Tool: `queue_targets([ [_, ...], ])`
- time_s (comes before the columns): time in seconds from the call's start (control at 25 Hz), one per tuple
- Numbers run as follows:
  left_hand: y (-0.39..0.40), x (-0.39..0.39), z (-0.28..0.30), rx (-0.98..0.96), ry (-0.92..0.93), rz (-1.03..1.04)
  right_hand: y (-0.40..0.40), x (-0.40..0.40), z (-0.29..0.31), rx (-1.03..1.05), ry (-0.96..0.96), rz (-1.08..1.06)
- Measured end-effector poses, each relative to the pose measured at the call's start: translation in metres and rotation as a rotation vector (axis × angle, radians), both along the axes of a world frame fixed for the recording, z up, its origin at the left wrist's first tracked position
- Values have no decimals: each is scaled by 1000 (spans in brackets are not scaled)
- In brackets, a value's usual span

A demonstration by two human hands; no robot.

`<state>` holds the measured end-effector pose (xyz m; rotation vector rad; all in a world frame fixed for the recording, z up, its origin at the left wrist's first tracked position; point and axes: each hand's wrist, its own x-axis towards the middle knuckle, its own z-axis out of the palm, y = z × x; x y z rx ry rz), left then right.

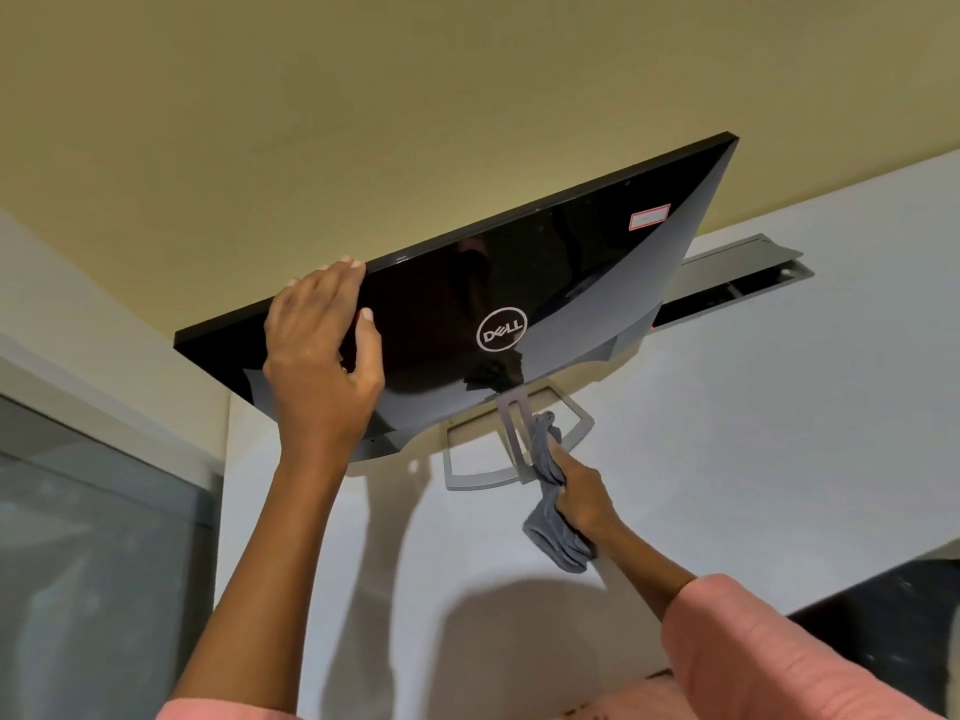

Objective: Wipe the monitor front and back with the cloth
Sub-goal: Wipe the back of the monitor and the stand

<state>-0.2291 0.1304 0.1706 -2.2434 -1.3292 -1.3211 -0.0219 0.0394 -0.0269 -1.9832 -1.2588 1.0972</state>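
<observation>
The black monitor (545, 283) shows its glossy back to me, with a round silver logo in the middle and a red-edged sticker near its top right corner. My left hand (322, 356) holds its top edge on the left, fingers curled over the rim and thumb on the back panel. Its grey stand (511, 433) and open base frame rest on the white desk (727, 459). My right hand (584, 493) grips a bunched grey cloth (550, 501) and presses it against the stand's neck just below the panel.
A grey cable hatch (737, 288) stands open in the desk behind the monitor. A beige wall (363, 122) rises beyond. A glass partition (93, 537) runs along the left. A dark object (893, 615) sits at the desk's right edge.
</observation>
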Motion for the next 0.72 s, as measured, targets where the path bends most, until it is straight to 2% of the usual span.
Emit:
queue_targets([
  [0.08,1,-2,0,-4,3,-9,4,12,5,-58,-249,136],
  [0.2,2,-3,-1,8,-4,-20,-6,-8,33,12,-532,410],
  [0.32,3,-5,-2,14,-8,-38,-15,-35,47,420,-975,698],
  [0.36,4,-5,-3,17,-8,-43,-10,-42,47,501,-1093,777],
  [0.44,4,-6,-3,21,-7,-51,12,-50,43,504,-1251,955],
  [0.48,4,-6,-3,25,-7,-53,25,-51,41,464,-1320,962],
  [0.6,5,-7,-4,28,8,-51,50,-46,37,326,-1399,770],
  [0.72,8,-10,-5,12,34,-57,40,-42,14,172,-1288,770],
])
